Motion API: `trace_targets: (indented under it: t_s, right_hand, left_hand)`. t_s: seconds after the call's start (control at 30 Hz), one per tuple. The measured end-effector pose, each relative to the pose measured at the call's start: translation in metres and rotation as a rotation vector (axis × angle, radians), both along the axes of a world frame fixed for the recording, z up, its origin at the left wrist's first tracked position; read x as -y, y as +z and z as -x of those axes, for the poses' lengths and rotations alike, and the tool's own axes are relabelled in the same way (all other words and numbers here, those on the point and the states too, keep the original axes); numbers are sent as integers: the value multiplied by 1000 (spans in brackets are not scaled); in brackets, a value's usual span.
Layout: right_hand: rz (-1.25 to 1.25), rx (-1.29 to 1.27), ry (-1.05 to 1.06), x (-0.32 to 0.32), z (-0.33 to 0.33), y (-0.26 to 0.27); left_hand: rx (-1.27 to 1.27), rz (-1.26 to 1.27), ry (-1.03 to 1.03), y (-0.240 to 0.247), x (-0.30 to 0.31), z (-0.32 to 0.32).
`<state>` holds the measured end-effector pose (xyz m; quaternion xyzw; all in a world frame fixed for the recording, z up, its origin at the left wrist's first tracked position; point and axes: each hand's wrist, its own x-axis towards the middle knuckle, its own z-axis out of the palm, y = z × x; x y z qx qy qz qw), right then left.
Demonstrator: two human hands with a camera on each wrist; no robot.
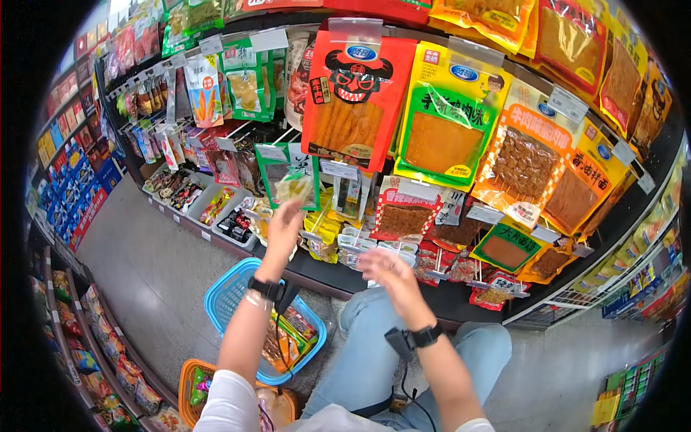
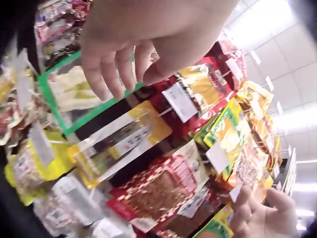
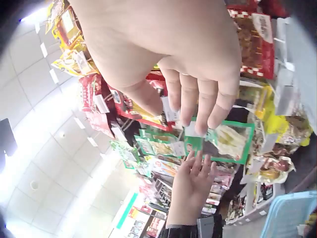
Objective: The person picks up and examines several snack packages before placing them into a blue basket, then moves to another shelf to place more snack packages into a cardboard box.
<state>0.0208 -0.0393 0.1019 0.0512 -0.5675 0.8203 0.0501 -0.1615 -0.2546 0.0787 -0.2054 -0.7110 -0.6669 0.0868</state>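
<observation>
My left hand (image 1: 285,229) is raised to the shelf with loosely bent fingers. Its fingertips overlap the lower edge of a green-bordered clear packet (image 1: 289,169) of pale food hanging from a hook. In the left wrist view, the same packet (image 2: 74,94) shows behind those fingers, and nothing is gripped. My right hand (image 1: 396,282) hovers over my knee with fingers spread loosely and holds nothing. Ahead of it hangs a red-checked packet (image 1: 404,219) of brown food. Between the two hands is a narrow yellow-and-clear packet (image 2: 124,144), seen in the left wrist view.
Large red (image 1: 353,137) and yellow-green (image 1: 446,137) snack bags hang above. A blue basket (image 1: 223,288) with packets inside stands on the floor by my left leg, an orange basket (image 1: 188,374) nearer. Low bins (image 1: 209,198) line the shelf's left base.
</observation>
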Motion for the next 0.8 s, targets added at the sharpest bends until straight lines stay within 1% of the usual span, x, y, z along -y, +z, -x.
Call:
trace_targets:
  t_s: [0.07,0.1,0.17,0.23,0.27,0.37,0.4,0.5,0.53,0.63,0.73,0.8]
  right_hand:
    - [7,-80,-67,-5,22,30]
    - [48,-117,-79,-8,33,44]
    - [34,-151,-153,-11,52,69]
    - [5,-226,-222,-15,76,81]
    - [-10,-259,-254,-17,88,84]
    - [-206,-326,-445,-23,127,88]
    - [-289,-335,-505,-23,135,90]
    - [-406,-290,-580,-23,153,91]
    - [-408,-297,-606,-23,157,91]
    - [-349,-305,-621,-24,161,90]
    - [-421,-347,-636,-28,159,94]
    - [-408,-367,-676,-27,155,100]
  left_hand:
    - [-116,-70,4,35,-14,19]
    - [-144,-81,35,48,-17,29]
    - [-207,-105,90,71,-27,48]
    - [-171,-160,71,87,-32,65]
    - [-128,-127,44,94,-33,71]
    - [-129,-144,0,108,-40,88]
    - [-164,-149,0,110,-43,95]
    - [-179,-105,-28,112,-44,103]
    - [-207,-118,4,115,-44,102]
    - [-123,-143,-45,121,-42,97]
    - [-119,-152,-64,128,-38,86]
    - [-138,-194,-97,134,-37,75]
